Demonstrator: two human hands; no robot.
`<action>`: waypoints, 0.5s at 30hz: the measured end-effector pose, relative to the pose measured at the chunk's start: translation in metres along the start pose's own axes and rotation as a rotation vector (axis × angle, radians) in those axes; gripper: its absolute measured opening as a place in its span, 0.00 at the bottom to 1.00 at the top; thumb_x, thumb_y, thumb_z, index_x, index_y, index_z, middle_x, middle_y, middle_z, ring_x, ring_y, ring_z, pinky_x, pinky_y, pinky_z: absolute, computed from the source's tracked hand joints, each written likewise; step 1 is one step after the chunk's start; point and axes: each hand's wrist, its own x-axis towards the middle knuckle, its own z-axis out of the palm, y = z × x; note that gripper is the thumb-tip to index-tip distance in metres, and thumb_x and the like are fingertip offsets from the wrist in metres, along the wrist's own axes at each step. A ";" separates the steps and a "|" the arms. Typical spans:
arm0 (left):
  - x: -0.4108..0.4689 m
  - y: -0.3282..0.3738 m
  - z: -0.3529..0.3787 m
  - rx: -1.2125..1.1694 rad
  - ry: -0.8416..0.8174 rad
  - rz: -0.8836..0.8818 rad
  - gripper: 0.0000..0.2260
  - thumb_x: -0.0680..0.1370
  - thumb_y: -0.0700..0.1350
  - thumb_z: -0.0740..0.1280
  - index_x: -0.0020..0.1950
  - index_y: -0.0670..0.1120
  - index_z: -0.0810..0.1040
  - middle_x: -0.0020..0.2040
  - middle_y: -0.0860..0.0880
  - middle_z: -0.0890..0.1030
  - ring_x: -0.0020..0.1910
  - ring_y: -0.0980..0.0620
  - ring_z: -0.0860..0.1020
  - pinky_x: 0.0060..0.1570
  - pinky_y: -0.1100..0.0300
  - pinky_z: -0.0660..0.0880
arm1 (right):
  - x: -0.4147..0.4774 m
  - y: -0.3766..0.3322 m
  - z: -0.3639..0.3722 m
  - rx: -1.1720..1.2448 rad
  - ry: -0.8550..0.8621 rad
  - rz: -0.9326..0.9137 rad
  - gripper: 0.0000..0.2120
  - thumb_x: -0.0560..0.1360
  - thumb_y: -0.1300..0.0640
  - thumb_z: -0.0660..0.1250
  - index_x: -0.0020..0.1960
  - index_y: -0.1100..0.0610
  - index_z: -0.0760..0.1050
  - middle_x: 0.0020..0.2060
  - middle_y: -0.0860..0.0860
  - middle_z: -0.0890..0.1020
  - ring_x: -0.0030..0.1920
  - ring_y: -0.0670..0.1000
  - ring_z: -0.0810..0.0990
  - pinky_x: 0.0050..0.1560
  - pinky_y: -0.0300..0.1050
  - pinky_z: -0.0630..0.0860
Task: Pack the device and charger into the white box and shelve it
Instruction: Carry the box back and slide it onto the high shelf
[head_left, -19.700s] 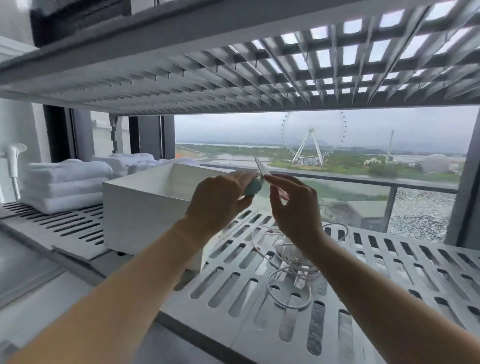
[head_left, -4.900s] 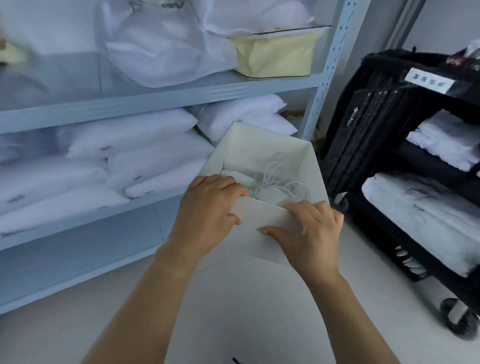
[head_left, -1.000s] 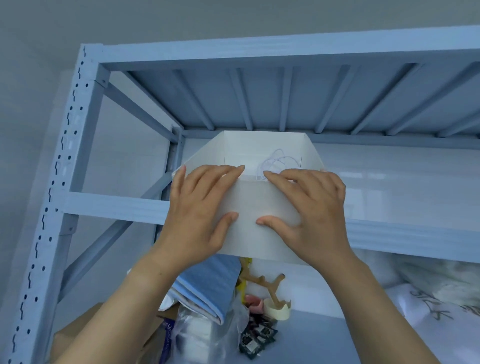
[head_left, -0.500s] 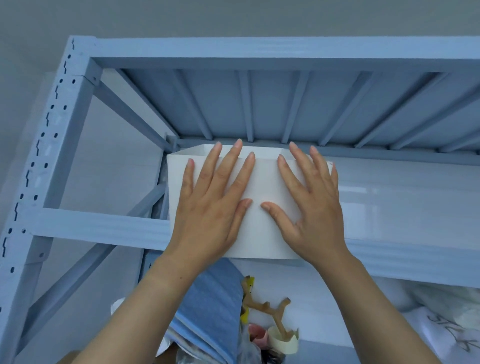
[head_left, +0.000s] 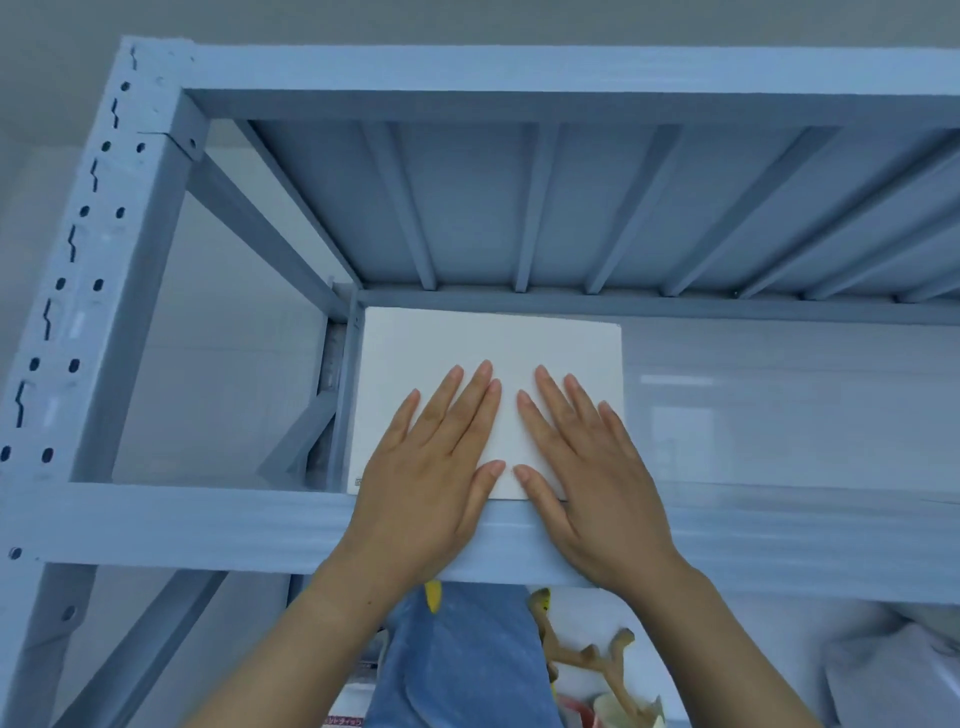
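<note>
Left fingers (head_left: 467, 400) straight, slightly fanned, pads flat on the front face of the white box (head_left: 493, 338); thumb out to the side, tip on the box near its lower edge. Right fingers (head_left: 558, 405) same: straight, a bit apart, flat on the box face, thumb tip nearly meeting the left thumb. Nothing gripped, both palms just pressing. Left hand (head_left: 431, 473) and right hand (head_left: 592, 473) side by side, index fingers close but not touching, heels of both overlapping the front beam (head_left: 208, 525) of the shelf. Bare forearms come up from below.

Box sits on the upper shelf of the blue-grey metal rack, at the left end, its left side just beside the rear corner post, top edge close under the ribbed underside of the shelf above (head_left: 519, 208). Only the front face shows, contents hidden.

Perforated upright (head_left: 78, 286) at far left. Below the beam: blue cloth (head_left: 467, 665), a branched wooden piece (head_left: 597, 665) beside it, white bundle (head_left: 883, 670) low right
</note>
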 end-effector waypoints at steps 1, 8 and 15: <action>-0.001 -0.006 0.004 -0.017 0.001 0.004 0.25 0.80 0.53 0.48 0.75 0.45 0.55 0.76 0.49 0.55 0.75 0.50 0.52 0.73 0.51 0.52 | 0.003 -0.002 0.002 -0.022 -0.011 0.000 0.26 0.79 0.43 0.44 0.75 0.46 0.46 0.75 0.43 0.44 0.74 0.44 0.40 0.73 0.42 0.38; -0.002 -0.022 0.021 -0.102 -0.009 0.008 0.25 0.79 0.52 0.48 0.75 0.45 0.55 0.77 0.49 0.54 0.75 0.50 0.50 0.73 0.51 0.50 | 0.014 -0.004 0.006 0.011 -0.080 -0.019 0.25 0.79 0.44 0.49 0.74 0.44 0.47 0.74 0.39 0.42 0.74 0.41 0.38 0.72 0.40 0.39; 0.018 -0.029 0.019 -0.207 -0.044 0.055 0.29 0.76 0.53 0.49 0.76 0.46 0.51 0.77 0.50 0.49 0.75 0.53 0.45 0.73 0.52 0.42 | 0.036 -0.006 0.004 0.186 -0.026 0.026 0.29 0.76 0.47 0.61 0.74 0.45 0.54 0.75 0.43 0.49 0.74 0.43 0.42 0.74 0.48 0.44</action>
